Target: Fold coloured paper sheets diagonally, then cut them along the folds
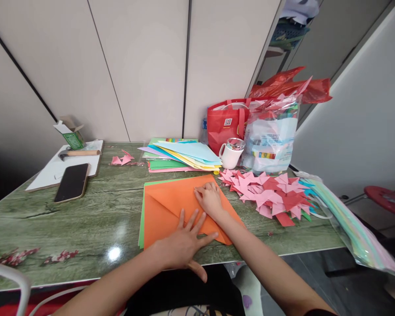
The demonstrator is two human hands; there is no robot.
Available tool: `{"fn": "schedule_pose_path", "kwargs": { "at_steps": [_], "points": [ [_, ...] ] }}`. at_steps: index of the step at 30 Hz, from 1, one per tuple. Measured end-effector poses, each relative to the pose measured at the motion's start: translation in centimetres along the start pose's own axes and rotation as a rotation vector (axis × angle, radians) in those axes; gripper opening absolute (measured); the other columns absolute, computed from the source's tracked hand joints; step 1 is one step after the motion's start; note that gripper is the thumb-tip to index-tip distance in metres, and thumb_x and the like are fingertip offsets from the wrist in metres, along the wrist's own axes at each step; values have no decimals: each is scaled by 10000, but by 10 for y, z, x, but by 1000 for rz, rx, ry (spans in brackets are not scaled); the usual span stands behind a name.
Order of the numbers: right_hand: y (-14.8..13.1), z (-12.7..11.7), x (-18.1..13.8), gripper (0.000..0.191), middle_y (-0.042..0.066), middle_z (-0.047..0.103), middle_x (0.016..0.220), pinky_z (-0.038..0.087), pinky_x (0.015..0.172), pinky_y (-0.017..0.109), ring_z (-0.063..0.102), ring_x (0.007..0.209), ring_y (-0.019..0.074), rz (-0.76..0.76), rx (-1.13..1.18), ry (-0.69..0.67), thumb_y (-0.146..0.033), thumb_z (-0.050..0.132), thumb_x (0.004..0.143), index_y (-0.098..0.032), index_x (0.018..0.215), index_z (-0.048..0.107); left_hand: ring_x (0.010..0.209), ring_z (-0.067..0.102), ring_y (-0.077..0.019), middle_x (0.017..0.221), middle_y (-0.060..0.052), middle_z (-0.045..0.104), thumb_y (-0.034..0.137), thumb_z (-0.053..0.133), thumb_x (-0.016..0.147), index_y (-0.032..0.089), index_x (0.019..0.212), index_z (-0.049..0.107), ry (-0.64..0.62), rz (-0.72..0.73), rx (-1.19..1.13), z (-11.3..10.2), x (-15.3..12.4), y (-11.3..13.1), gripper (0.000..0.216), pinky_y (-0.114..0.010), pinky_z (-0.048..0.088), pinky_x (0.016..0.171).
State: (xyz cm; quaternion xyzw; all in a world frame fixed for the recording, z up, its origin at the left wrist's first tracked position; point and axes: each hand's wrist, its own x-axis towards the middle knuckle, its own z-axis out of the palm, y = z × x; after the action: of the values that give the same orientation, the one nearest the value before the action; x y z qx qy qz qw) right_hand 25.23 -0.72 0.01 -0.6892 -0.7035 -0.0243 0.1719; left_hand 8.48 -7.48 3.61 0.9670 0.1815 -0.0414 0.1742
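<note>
An orange sheet of paper (166, 186), partly folded over on itself with diagonal creases, lies near the table's front edge. Green paper (141, 224) shows from under its left side. My left hand (184, 241) is spread flat on the lower part of the orange sheet, fingers apart and thumb out past the table edge. Higher up on the same sheet, my right hand (210, 199) has its fingers bent and drawn together, pressing at the folded paper. Its fingertips partly hide the spot they touch.
Behind lies a stack of coloured paper (187, 153). Right of it stand a white mug (231, 157), a red bag (222, 127) and a heap of pink and red folded pieces (266, 193). At left are a phone (72, 182), a hammer (82, 152) and a small box (73, 136).
</note>
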Motion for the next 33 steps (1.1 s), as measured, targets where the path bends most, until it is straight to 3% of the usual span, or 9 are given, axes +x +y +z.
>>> {"fn": "schedule_pose_path", "kwargs": {
  "at_steps": [4, 10, 15, 23, 27, 33],
  "points": [
    [2, 1, -1, 253, 106, 608, 930, 321, 799, 351, 460, 1000, 255, -10, 8, 14, -319, 481, 925, -243, 999, 710, 1392, -18, -347, 1500, -260, 89, 722, 438, 761, 70, 1454, 194, -3, -96, 17, -7, -13, -10, 982, -556, 111, 1101],
    [2, 3, -1, 263, 107, 605, 921, 316, 790, 353, 461, 991, 258, -15, 14, 27, -320, 471, 929, -248, 1006, 713, 1412, 8, -247, 1520, -187, 78, 643, 458, 815, 99, 1470, 106, 14, -243, 147, -13, -39, -51, 922, -447, 82, 1134],
    [3, 4, -2, 268, 108, 606, 900, 316, 786, 350, 464, 972, 255, -24, 18, 37, -318, 472, 928, -236, 997, 717, 1414, 57, -237, 1522, -179, 81, 559, 382, 891, 108, 1475, 94, 68, -353, 198, -17, -63, -83, 791, -452, 60, 1126],
    [4, 7, -2, 253, 105, 608, 874, 321, 804, 348, 466, 953, 250, -26, 23, 59, -294, 489, 916, -227, 1000, 717, 1407, 128, -275, 1517, -174, 134, 429, 312, 919, 123, 1474, 148, 173, -614, 277, -10, -90, -116, 654, -574, 54, 1089],
    [4, 7, -2, 256, 103, 613, 866, 321, 805, 349, 468, 950, 252, -25, 28, 65, -304, 490, 915, -232, 996, 722, 1404, 151, -284, 1511, -173, 169, 474, 316, 908, 126, 1464, 206, 180, -714, 312, -8, -89, -118, 665, -600, 28, 1077],
    [2, 6, -1, 252, 103, 620, 875, 328, 803, 349, 475, 951, 250, -18, 33, 68, -295, 494, 910, -232, 987, 726, 1396, 127, -355, 1477, -271, 159, 620, 391, 842, 17, 1427, 269, 171, -768, 363, -11, -69, -99, 850, -636, -99, 1036]
  ]
}}
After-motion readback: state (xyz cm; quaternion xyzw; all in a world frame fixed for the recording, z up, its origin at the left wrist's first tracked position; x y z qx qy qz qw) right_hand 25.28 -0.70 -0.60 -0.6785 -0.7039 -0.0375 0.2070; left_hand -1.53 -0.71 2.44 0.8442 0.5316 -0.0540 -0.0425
